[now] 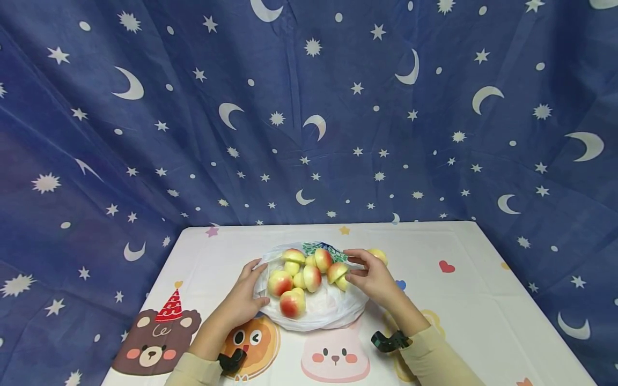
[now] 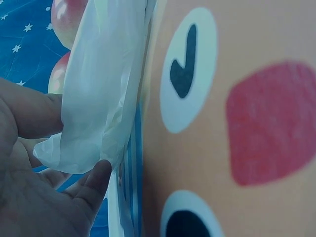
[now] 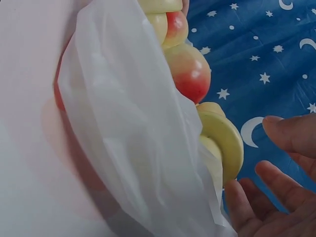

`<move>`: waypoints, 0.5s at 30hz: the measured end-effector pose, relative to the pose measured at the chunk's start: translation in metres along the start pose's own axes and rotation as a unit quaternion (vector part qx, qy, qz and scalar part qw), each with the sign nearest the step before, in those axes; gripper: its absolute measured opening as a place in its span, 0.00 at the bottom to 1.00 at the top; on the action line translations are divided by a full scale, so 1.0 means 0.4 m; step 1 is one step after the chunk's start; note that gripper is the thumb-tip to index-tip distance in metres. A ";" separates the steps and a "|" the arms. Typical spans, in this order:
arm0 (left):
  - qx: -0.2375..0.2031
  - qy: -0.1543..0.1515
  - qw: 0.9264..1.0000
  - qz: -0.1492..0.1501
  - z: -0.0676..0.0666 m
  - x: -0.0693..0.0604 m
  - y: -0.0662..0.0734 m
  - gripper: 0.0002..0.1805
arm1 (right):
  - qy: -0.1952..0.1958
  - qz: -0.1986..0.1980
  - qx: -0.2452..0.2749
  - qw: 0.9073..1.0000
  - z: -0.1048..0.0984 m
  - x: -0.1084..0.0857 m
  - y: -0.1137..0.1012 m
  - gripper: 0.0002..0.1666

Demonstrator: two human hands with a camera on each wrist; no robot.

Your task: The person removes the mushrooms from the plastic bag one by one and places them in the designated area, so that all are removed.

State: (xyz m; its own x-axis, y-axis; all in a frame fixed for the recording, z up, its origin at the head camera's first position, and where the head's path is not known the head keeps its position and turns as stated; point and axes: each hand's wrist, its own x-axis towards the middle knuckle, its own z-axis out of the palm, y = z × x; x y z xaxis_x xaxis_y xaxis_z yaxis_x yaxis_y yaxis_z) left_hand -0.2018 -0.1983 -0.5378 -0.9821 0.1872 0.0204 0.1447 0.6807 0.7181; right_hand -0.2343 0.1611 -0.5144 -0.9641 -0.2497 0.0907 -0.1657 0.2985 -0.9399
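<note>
Dark curtain [image 1: 338, 107] with pale moons and stars was hung behind the bench [image 1: 434, 244], which was covered by a white cloth printed with cartoon faces. White plastic bag [image 1: 333, 308] was spread near the middle, and six red-and-yellow mushrooms [image 1: 311, 278] were loosely grouped on or in it; which of the two could not be told.

Between the bag's right edge and the cluster, the rightmost mushroom [image 1: 336, 272] was tilted, its stem turned toward the person and the right hand [image 1: 374, 274]. That hand was placed nearest, just to its right, with fingers [image 3: 281, 185] spread and nothing held; whether the mushroom was touched could not be told. By the left hand [image 1: 243, 297] the bag's left edge was met, fingers [image 2: 37, 111] and thumb held apart with plastic between them.

Seen from the right wrist, the lower part of that mushroom was partly screened by the bag's raised edge. Another yellow piece [image 1: 378, 255] was partly hidden beyond the right hand, outside the bag.
</note>
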 end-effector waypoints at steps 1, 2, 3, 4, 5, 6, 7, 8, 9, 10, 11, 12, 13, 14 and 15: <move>0.001 0.000 1.000 0.000 0.000 0.000 -0.001 0.48 | 0.001 0.000 -0.001 1.000 0.001 0.001 0.002 0.34; 0.002 -0.001 1.000 0.000 0.001 0.001 -0.002 0.48 | 0.003 0.001 -0.002 1.000 0.002 0.002 0.004 0.34; 0.003 -0.001 1.000 0.000 0.001 0.001 -0.002 0.48 | 0.004 0.001 -0.004 1.000 0.002 0.003 0.006 0.34; 0.003 0.000 1.000 0.001 0.002 0.001 -0.003 0.48 | 0.004 0.000 -0.006 1.000 0.003 0.004 0.009 0.34; 0.004 0.000 1.000 0.000 0.002 0.002 -0.004 0.48 | 0.004 -0.001 -0.010 1.000 0.004 0.004 0.011 0.34; 0.005 0.000 1.000 0.001 0.002 0.002 -0.004 0.48 | 0.005 -0.001 -0.012 1.000 0.005 0.005 0.012 0.34; 0.004 0.000 1.000 0.000 0.002 0.002 -0.005 0.48 | 0.007 0.000 -0.014 1.000 0.006 0.005 0.014 0.34; 0.004 0.000 1.000 0.001 0.002 0.002 -0.005 0.48 | 0.008 0.001 -0.017 1.000 0.007 0.006 0.015 0.34; 0.003 0.000 1.000 0.001 0.002 0.002 -0.005 0.48 | 0.007 0.001 -0.019 1.000 0.008 0.007 0.018 0.34; 0.002 0.001 1.000 0.001 0.002 0.002 -0.005 0.48 | 0.007 0.001 -0.020 1.000 0.009 0.007 0.020 0.34; 0.002 0.001 1.000 0.000 0.002 0.002 -0.005 0.48 | 0.007 0.001 -0.022 1.000 0.009 0.008 0.022 0.34; 0.002 0.001 1.000 0.001 0.002 0.002 -0.005 0.48 | 0.008 0.002 -0.022 1.000 0.010 0.009 0.024 0.34; 0.001 0.001 1.000 0.001 0.003 0.002 -0.005 0.48 | 0.007 0.002 -0.023 1.000 0.011 0.010 0.026 0.34; 0.002 0.001 1.000 0.001 0.003 0.002 -0.005 0.48 | 0.006 0.004 -0.023 1.000 0.012 0.011 0.029 0.34; 0.002 0.001 1.000 0.001 0.003 0.002 -0.005 0.48 | 0.006 0.006 -0.022 1.000 0.013 0.012 0.031 0.34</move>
State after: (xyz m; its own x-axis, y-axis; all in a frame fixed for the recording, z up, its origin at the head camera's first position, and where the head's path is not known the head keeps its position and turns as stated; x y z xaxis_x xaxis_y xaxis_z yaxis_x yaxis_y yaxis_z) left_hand -0.2027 -0.1987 -0.5400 -0.9822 0.1864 0.0236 0.1468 0.6834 0.7151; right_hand -0.2397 0.1589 -0.5272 -0.9684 -0.2348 0.0844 -0.1636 0.3419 -0.9254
